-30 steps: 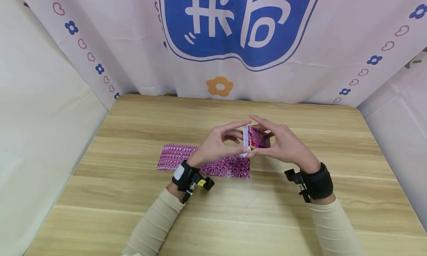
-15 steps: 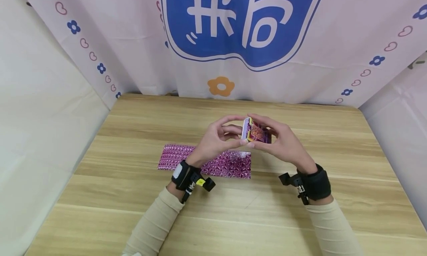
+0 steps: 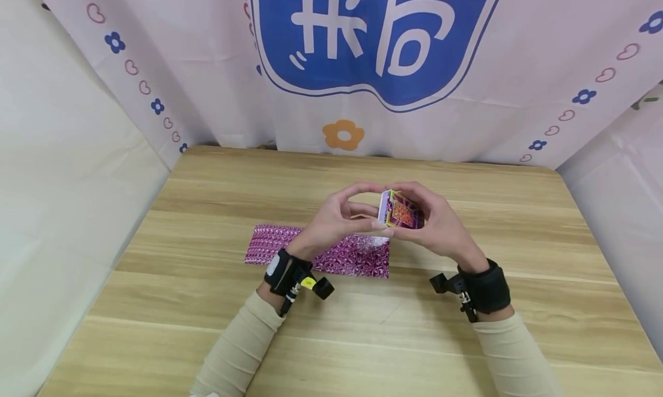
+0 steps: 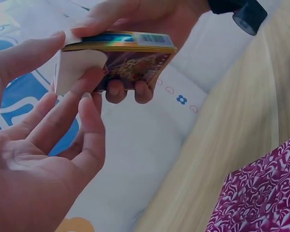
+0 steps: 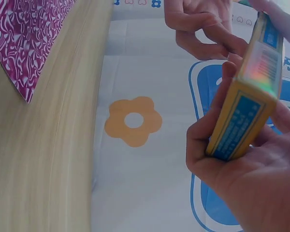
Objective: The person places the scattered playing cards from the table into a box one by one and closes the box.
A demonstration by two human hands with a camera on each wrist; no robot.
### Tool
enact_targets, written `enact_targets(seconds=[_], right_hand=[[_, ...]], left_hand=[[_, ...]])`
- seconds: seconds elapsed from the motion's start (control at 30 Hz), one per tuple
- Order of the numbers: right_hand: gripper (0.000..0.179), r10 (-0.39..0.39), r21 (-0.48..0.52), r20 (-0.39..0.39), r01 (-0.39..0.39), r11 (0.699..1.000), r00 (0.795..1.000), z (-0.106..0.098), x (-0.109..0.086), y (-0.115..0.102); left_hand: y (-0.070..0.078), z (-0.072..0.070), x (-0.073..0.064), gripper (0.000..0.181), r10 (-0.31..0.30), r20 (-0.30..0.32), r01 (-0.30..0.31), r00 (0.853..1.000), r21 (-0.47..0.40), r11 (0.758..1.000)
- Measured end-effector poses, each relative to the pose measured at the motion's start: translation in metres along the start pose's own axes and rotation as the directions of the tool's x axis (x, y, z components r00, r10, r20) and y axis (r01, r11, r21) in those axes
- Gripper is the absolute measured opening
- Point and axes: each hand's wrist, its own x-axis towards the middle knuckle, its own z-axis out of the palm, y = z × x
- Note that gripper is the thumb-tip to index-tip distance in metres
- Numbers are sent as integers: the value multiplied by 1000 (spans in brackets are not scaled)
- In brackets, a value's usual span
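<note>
A small card box (image 3: pixel 406 214) with shiny purple, orange and yellow printing is held up over the table between both hands. My right hand (image 3: pixel 442 223) grips its body, the thumb along one edge and fingers curled round the opposite side. At the end facing left, a white paper flap (image 4: pixel 77 67) with a rounded edge shows in the left wrist view. My left hand (image 3: pixel 334 220) pinches this end, thumb at the upper corner and fingertips against the flap. The right wrist view shows the box's yellow-edged side with a blue panel (image 5: pixel 239 125). What is inside the box is hidden.
A magenta-and-white patterned sheet (image 3: pixel 357 262) lies on the wooden table (image 3: pixel 393 339), partly beneath the left forearm and hand in the head view. Behind the table's far edge hangs a white cloth (image 3: pixel 217 98) with a blue emblem. More white cloth hangs at both sides.
The box has tilted so more of its printed face shows, after rising slightly and coming back down. Both hands have kept hold of it, and the right wrist has shifted a little left.
</note>
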Motion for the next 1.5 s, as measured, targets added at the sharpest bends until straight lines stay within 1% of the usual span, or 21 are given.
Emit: enact_targets(seconds=[0.07, 0.2, 0.43, 0.5, 0.53, 0.6, 0.63, 0.7, 0.77, 0.8, 0.87, 0.93, 0.97, 1.0, 1.03, 1.07, 1.13, 1.2, 1.23, 1.33, 1.5], right_hand=[[71, -15, -7, -2, 15, 1000, 1000, 1, -1, 1], [67, -38, -32, -14, 37, 999, 999, 3, -3, 3], [68, -34, -157, -32, 29, 987, 999, -5, -9, 6], [69, -18, -190, -39, 10, 982, 999, -9, -13, 7], [69, -12, -201, -41, 4, 980, 999, -11, -15, 7], [70, 5, -218, -52, -16, 976, 999, -15, -20, 9], [70, 17, -227, -57, -29, 974, 998, -17, -24, 9], [70, 36, -237, -63, -50, 970, 997, -20, -31, 11], [69, 56, -242, -62, -70, 968, 996, -22, -38, 13], [69, 66, -246, -60, -79, 966, 996, -22, -41, 14], [69, 79, -252, -55, -90, 963, 995, -23, -46, 16], [70, 90, -252, -59, -102, 962, 994, -25, -51, 18], [70, 94, -252, -60, -106, 962, 994, -25, -52, 19], [70, 97, -251, -59, -109, 962, 993, -26, -53, 19], [71, 98, -252, -58, -110, 961, 993, -26, -52, 19], [71, 99, -253, -54, -110, 961, 994, -25, -51, 18], [71, 99, -254, -44, -107, 961, 994, -24, -49, 17], [71, 98, -252, -35, -103, 962, 995, -23, -48, 15], [72, 98, -251, -30, -103, 963, 995, -22, -47, 15], [73, 100, -242, -25, -104, 965, 995, -21, -46, 15], [73, 113, -229, -19, -114, 967, 993, -17, -46, 15]], left_hand=[[-1, -1, -1, 65, -24, 9, 24, 1000, -2, 1000], [-3, -3, 0, 59, -48, 12, 47, 999, 47, 998], [-7, -2, 5, 46, -62, -22, 65, 998, 201, 978], [-10, -2, 7, 44, -66, -24, 70, 998, 285, 956], [-11, -1, 7, 43, -64, -23, 69, 998, 341, 937], [-15, 0, 9, 42, -56, -6, 52, 998, 462, 885], [-17, 0, 9, 41, -49, 11, 36, 999, 527, 849], [-21, 1, 11, 37, -46, 47, 4, 998, 655, 756], [-24, 2, 14, 35, -56, 80, -26, 995, 769, 638], [-26, 2, 16, 35, -69, 91, -37, 993, 825, 565], [-30, 2, 19, 42, -101, 104, -56, 989, 917, 395], [-32, 4, 24, 54, -133, 120, -85, 984, 968, 238], [-33, 5, 26, 60, -149, 123, -96, 981, 979, 182], [-34, 6, 28, 66, -162, 129, -107, 978, 985, 138], [-35, 7, 29, 70, -174, 130, -114, 976, 989, 98], [-36, 9, 30, 74, -185, 130, -119, 974, 991, 68], [-39, 11, 32, 78, -206, 133, -126, 970, 991, 44], [-42, 13, 33, 81, -221, 132, -125, 966, 991, 42], [-44, 14, 33, 82, -226, 129, -122, 966, 992, 42], [-46, 15, 35, 82, -224, 134, -122, 965, 990, 67], [-49, 16, 36, 78, -198, 147, -135, 969, 988, 73]])
